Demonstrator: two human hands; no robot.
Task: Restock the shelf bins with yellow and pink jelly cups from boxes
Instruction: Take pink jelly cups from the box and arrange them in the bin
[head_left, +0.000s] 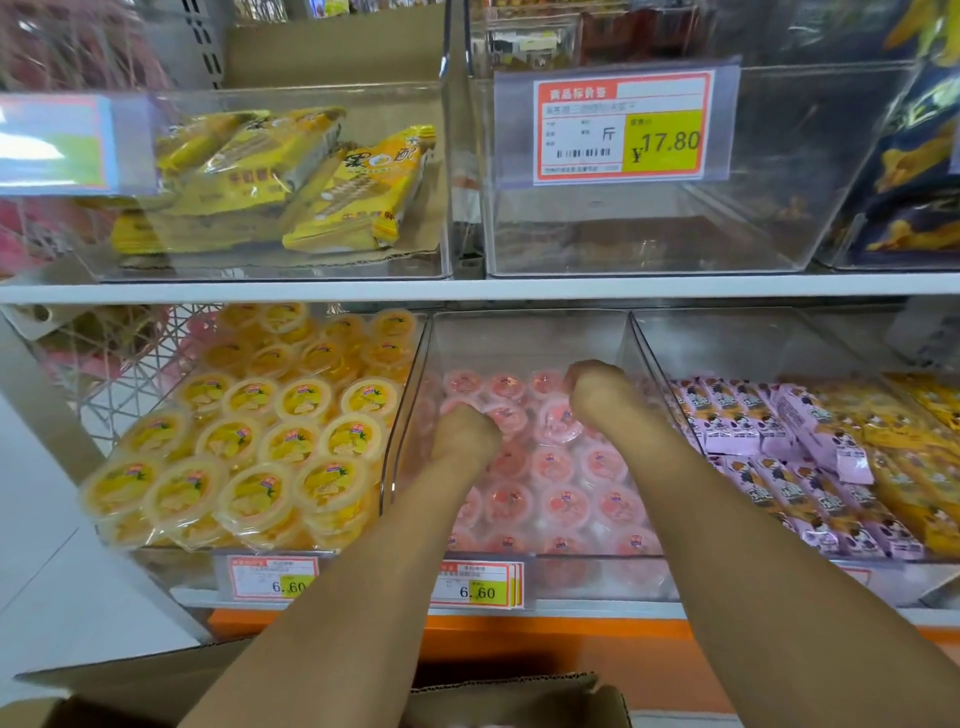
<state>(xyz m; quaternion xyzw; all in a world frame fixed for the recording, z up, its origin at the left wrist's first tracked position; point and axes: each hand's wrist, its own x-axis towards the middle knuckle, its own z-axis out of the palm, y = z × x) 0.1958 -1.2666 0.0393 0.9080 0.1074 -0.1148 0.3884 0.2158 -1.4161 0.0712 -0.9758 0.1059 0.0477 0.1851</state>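
The yellow bin (171, 571) is heaped with yellow cups (291, 441). The pink bin (519, 338) holds layers of pink cups (556, 499) with room left at the back, so restocking seems nearly done. The left hand (465, 431) and right hand (597, 395) reach in among the pink cups, fingers hidden, so I cannot tell either grip.

The lower shelf (571, 608) carries three clear bins side by side: left bin (171, 566), middle bin (530, 338), right bin (753, 338). The upper shelf (467, 288) carries the upper left bin (415, 260), the upper right bin (649, 234), and possibly a third at its right edge.
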